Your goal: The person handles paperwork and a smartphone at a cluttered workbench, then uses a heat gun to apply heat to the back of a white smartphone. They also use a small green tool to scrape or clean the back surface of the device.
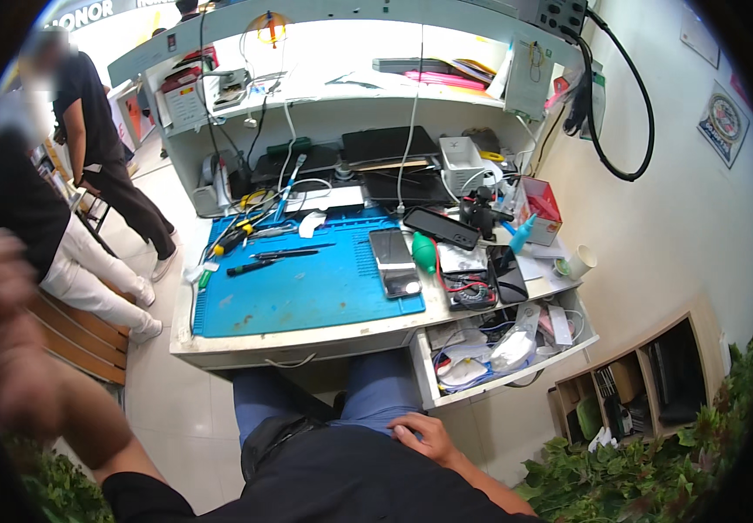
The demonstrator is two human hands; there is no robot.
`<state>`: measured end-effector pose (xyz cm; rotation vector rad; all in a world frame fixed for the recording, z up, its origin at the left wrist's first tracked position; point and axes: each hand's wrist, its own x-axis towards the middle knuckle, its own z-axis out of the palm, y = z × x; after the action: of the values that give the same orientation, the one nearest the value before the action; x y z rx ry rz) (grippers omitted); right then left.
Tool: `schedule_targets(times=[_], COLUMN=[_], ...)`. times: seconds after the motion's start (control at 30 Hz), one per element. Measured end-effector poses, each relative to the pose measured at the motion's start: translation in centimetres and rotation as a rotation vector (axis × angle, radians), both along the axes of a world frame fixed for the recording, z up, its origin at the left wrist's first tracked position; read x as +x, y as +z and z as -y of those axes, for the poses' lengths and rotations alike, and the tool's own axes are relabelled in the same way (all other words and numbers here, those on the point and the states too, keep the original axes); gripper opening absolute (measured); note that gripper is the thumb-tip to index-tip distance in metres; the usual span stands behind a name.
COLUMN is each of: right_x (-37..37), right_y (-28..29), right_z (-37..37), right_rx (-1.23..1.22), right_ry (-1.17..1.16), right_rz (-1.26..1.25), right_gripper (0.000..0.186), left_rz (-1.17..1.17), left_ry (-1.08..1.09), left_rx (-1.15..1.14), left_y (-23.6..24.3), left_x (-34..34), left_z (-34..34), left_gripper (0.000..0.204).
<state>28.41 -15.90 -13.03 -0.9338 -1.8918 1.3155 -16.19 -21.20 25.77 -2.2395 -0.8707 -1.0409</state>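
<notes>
Nearest to the right hand [426, 438]: an open drawer [481, 390] at lower right of the frame, crammed with cables and small packets. Probably stiff and fairly weighty with all that inside; best taken by the middle of the front edge, no yanking. Just right of centre, flat on the right end of the blue mat [324, 296], a dark-screened phone [391, 257]. Likely light, rigid, slick and easy to crack, so pinch by the long sides and keep off the glass. Right beside, a green bulb [424, 254], soft and squeezable by the look of it.

As for hands: right one at bottom centre, loosely curled, about half open, resting on the blue trousers [381, 383], nothing visible in the grasp. Left hand [1, 340] raised at far left, badly blurred; can't tell if open, closed or holding anything.
</notes>
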Motion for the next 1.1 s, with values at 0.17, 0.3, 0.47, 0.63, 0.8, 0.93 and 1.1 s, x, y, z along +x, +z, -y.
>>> schedule_targets(times=[0.17, 0.3, 0.47, 0.63, 0.8, 0.93, 1.1], right_x=[-10.4, -21.0, -23.4, -22.1, -24.4, -26.8, -27.9], right_y=[-7.1, -24.3, -26.6, -36.6, -30.9, -25.3, -20.7], right_z=[-4.7, -8.2, -7.2, -3.9, -5.4, -8.4, -11.3], right_rx=[0.043, 0.07, -0.248, -0.298, -0.18, -0.075, 0.107], right_ry=[0.264, 0.792, 1.034, 1.204, 1.248, 1.232, 1.151], right_rz=[0.158, 0.833, 1.111, 1.033, 1.063, 1.064, 1.061], right_gripper=[0.031, 0.041, 0.06, 0.05, 0.05, 0.05, 0.05], left_rz=[0.492, 0.65, 0.426, 0.36, 0.377, 0.414, 0.372], left_ry=[0.19, 0.126, 0.086, -0.076, -0.103, -0.057, -0.054], left_rx=[-0.347, -0.504, -0.571, -0.708, -1.027, -1.249, -1.168], left_y=[-13.0, -15.6, -13.9, -14.2, -17.0, -21.4, -23.6], left_x=[-2.5, -1.4, -0.1, 0.0, -1.2, -1.6, -1.5], left_z=[-0.9, -2.0, -6.2, -14.2, -21.0, -21.1, -20.2], left_gripper=[0.015, 0.011, 0.009, 0.014, 0.012, 0.013, 0.014])
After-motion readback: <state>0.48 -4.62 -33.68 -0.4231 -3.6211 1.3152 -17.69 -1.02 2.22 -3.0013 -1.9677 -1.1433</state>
